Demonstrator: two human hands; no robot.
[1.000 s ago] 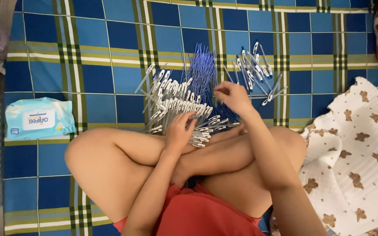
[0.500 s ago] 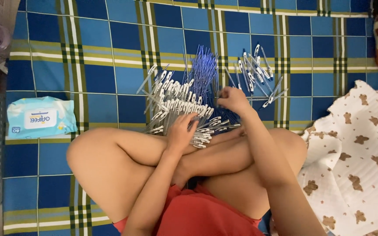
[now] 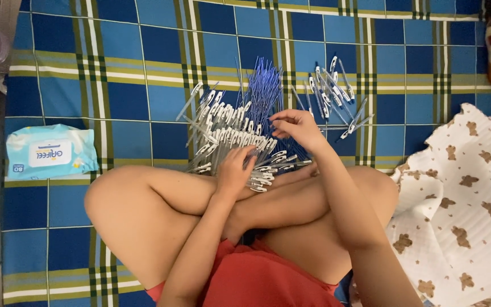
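A: The pile of white pen barrels point(image 3: 228, 133) lies on the checked blanket point(image 3: 126, 85), just beyond the crossed legs, blue refills point(image 3: 263, 91) fanned behind.

B: The left hand point(image 3: 235, 167) rests curled on the barrels; I can't tell what it grips. The right hand point(image 3: 294, 126) pinches a refill. A nudge could scatter the pile into the finished pens point(image 3: 333, 91).

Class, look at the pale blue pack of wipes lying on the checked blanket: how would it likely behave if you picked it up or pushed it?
The pack of wipes looks soft and wrinkled, so it would probably sag rather than stay stiff. It lies flat and wide, so it is unlikely to roll or tip. On the checked blanket, its smooth wrapper might slide when pushed, perhaps dragging the cloth.
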